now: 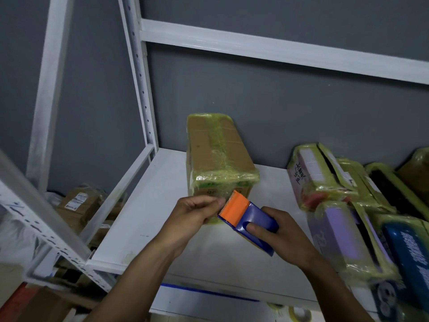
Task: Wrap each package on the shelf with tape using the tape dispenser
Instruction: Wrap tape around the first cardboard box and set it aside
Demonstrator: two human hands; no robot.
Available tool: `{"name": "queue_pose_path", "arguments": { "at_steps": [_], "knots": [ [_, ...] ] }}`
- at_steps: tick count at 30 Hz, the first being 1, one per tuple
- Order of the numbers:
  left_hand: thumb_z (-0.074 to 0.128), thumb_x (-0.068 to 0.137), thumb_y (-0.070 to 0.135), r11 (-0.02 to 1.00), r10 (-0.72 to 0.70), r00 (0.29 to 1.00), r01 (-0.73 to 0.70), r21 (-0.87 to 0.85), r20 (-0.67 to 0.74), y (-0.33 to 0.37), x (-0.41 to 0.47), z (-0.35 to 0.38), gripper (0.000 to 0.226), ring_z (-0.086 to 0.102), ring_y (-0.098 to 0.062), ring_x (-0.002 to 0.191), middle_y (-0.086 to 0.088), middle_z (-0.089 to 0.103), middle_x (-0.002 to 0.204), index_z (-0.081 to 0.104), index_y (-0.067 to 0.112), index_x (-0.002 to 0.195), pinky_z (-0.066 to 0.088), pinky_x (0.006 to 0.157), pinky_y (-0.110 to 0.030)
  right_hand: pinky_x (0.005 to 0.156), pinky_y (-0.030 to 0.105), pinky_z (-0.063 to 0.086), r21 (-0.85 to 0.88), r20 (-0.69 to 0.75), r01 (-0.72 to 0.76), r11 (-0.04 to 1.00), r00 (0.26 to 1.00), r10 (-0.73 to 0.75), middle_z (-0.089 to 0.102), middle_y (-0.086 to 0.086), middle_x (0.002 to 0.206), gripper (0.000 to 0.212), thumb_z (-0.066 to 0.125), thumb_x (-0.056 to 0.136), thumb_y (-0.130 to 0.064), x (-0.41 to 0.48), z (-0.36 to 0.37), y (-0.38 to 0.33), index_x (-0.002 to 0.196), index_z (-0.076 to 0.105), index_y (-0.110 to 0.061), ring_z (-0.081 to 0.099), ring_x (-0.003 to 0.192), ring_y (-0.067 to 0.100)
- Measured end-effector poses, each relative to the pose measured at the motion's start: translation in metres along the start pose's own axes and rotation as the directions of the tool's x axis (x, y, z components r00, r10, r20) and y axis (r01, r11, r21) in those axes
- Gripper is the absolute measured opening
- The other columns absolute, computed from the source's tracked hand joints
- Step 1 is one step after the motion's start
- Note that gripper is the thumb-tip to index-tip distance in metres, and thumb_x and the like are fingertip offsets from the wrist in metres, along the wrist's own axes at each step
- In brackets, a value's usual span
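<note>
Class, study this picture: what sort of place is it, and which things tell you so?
Most likely a parcel storeroom or packing area. White metal shelving holds a tape-wrapped cardboard box and more wrapped packages, and the right hand grips a tape dispenser.

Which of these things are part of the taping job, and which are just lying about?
In the job: tape dispenser, gripped by the right hand, left hand pinching its orange end; brown box; packages at right.
Lying about: cartons lower left; tape roll below the shelf.
</note>
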State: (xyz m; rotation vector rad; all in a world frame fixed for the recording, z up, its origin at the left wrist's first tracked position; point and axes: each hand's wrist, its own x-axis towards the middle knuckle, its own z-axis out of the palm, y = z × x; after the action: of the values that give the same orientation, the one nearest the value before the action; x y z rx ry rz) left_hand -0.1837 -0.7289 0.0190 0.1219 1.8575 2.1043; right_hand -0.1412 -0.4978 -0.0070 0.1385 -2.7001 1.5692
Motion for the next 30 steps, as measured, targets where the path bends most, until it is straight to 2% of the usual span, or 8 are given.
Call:
{"name": "queue_pose_path", "arguments": {
  "at_steps": [3, 7, 10, 15, 21, 25, 27, 30],
  "knots": [
    [0.07, 0.088, 0.024, 0.999, 0.032, 0.999, -0.032, 0.005, 0.016, 0.001, 0.001, -0.003, 0.024, 0.071, -0.012, 0.088, -0.012, 0.077, 0.097, 0.079, 0.005, 0.1, 0.054, 0.077, -0.018, 0.059, 0.016, 0.043, 0.0, 0.018, -0.007, 1.0, 1.0, 0.007, 0.064, -0.009, 0.068, 0.027, 0.077, 0.086, -0.045, -0.001, 0.001, -0.003, 0.081, 0.064, -0.022, 0.058, 0.058, 0.005],
    [0.071, 0.081, 0.035, 0.998, 0.049, 0.999, -0.05, 0.044, 0.016, -0.001, 0.001, -0.005, 0.031, 0.071, -0.024, 0.1, -0.009, 0.078, 0.097, 0.081, 0.011, 0.098, 0.055, 0.093, -0.033, 0.06, 0.019, 0.047, -0.044, 0.032, -0.015, 0.999, 0.999, 0.017, 0.064, -0.006, 0.072, 0.03, 0.071, 0.082, -0.049, -0.002, 0.002, -0.002, 0.083, 0.064, -0.02, 0.06, 0.06, 0.008],
    [0.072, 0.087, 0.031, 0.994, 0.08, 0.996, -0.078, 0.081, -0.03, -0.002, 0.001, -0.004, 0.02, 0.071, -0.024, 0.098, -0.006, 0.078, 0.093, 0.082, 0.016, 0.092, 0.054, 0.092, -0.035, 0.06, 0.02, 0.046, -0.053, 0.023, -0.006, 0.999, 1.0, 0.007, 0.062, -0.002, 0.071, 0.038, 0.072, 0.084, -0.055, -0.003, 0.003, -0.001, 0.081, 0.062, -0.019, 0.057, 0.059, 0.011],
    [0.068, 0.087, 0.039, 0.993, 0.087, 0.996, -0.084, 0.085, -0.028, -0.003, -0.001, -0.001, 0.028, 0.071, -0.018, 0.094, -0.006, 0.077, 0.094, 0.081, 0.015, 0.092, 0.053, 0.094, -0.036, 0.061, 0.025, 0.046, 0.04, 0.022, -0.009, 0.999, 1.0, 0.008, 0.063, 0.006, 0.074, 0.052, 0.068, 0.077, -0.063, -0.002, 0.006, -0.003, 0.086, 0.066, -0.012, 0.06, 0.063, 0.021],
    [0.055, 0.1, 0.039, 0.979, -0.158, 0.987, 0.157, -0.126, -0.001, 0.009, 0.002, -0.011, 0.038, 0.065, -0.007, 0.072, -0.001, 0.07, 0.076, 0.079, 0.011, 0.088, 0.046, 0.074, -0.025, 0.061, 0.025, 0.045, 0.063, 0.029, -0.001, 0.998, 1.0, -0.001, 0.062, 0.005, 0.072, 0.052, 0.068, 0.078, -0.062, -0.001, 0.005, -0.004, 0.086, 0.066, -0.011, 0.058, 0.061, 0.017],
    [0.068, 0.091, 0.039, 0.998, -0.032, 0.999, 0.032, 0.058, -0.007, 0.007, 0.0, -0.012, 0.026, 0.069, -0.007, 0.082, -0.002, 0.077, 0.089, 0.081, 0.017, 0.092, 0.048, 0.072, -0.019, 0.061, 0.023, 0.045, 0.037, 0.038, -0.001, 0.999, 0.999, 0.0, 0.062, 0.002, 0.072, 0.05, 0.068, 0.077, -0.063, 0.0, 0.003, -0.008, 0.084, 0.066, -0.014, 0.058, 0.061, 0.014],
    [0.071, 0.093, 0.024, 0.987, 0.059, 0.997, -0.051, 0.15, -0.052, 0.003, 0.001, -0.012, 0.014, 0.072, -0.012, 0.087, -0.001, 0.078, 0.091, 0.081, 0.015, 0.094, 0.054, 0.076, -0.024, 0.06, 0.021, 0.044, 0.012, 0.04, -0.005, 1.0, 0.999, 0.005, 0.062, -0.001, 0.071, 0.044, 0.073, 0.081, -0.06, 0.0, 0.003, -0.011, 0.083, 0.066, -0.017, 0.058, 0.06, 0.011],
    [0.072, 0.092, 0.021, 0.974, 0.109, 0.988, -0.084, 0.209, -0.111, 0.002, 0.002, -0.014, 0.011, 0.073, -0.014, 0.09, 0.003, 0.079, 0.088, 0.082, 0.017, 0.092, 0.056, 0.086, -0.03, 0.06, 0.018, 0.044, -0.037, 0.036, -0.013, 0.999, 0.999, 0.014, 0.063, -0.01, 0.068, 0.032, 0.073, 0.084, -0.051, 0.001, 0.004, -0.017, 0.08, 0.063, -0.021, 0.059, 0.059, 0.006]
  ]
}}
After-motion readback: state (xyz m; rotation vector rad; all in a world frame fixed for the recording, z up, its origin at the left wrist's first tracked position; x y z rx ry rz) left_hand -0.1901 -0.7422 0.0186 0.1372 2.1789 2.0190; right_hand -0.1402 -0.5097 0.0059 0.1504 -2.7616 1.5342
